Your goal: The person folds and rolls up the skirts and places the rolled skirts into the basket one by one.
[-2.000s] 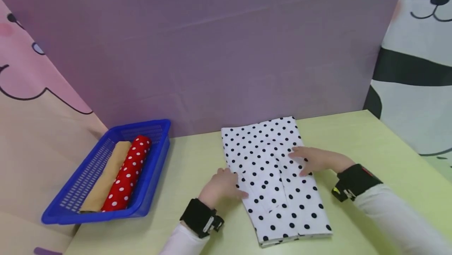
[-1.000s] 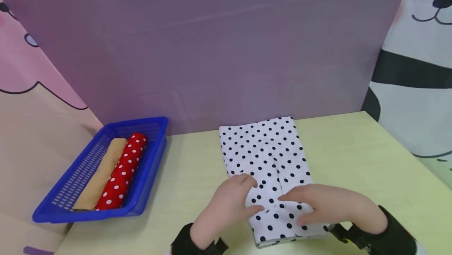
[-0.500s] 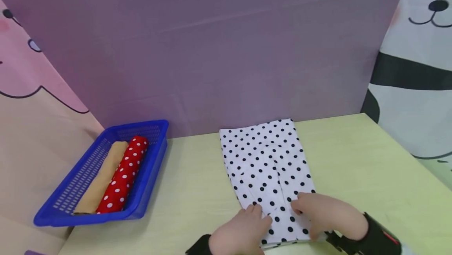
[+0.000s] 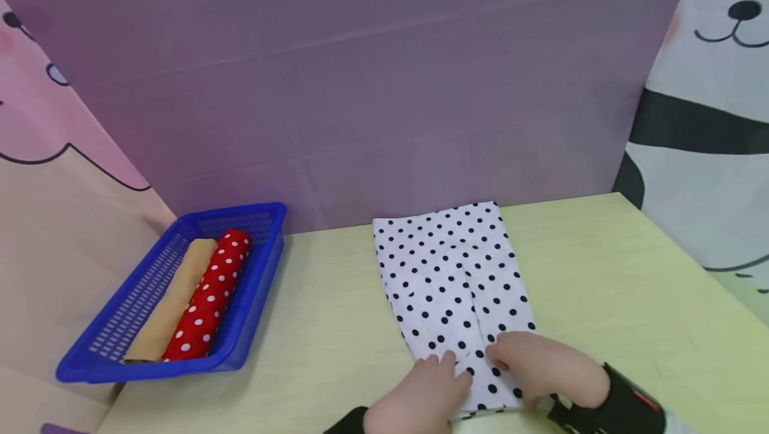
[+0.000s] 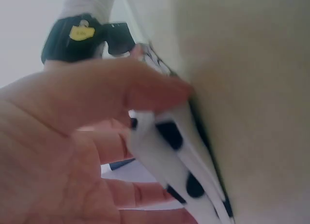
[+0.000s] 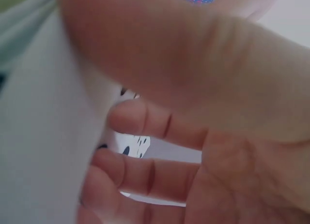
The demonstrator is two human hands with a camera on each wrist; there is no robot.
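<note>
Side by side, left hand (image 4: 420, 397) and right hand (image 4: 543, 367) — each grip pinching the polka-dot cloth's (image 4: 453, 270) near edge.

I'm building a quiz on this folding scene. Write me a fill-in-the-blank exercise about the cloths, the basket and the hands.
1. Both hands, the left hand and the right hand, take their grip on the near edge of the folded white cloth with ____ dots.
2. The blue plastic basket holds ____ rolled cloths.
3. Beside the tan roll lies a ____ roll with white dots.

Missing words: black; two; red
</note>
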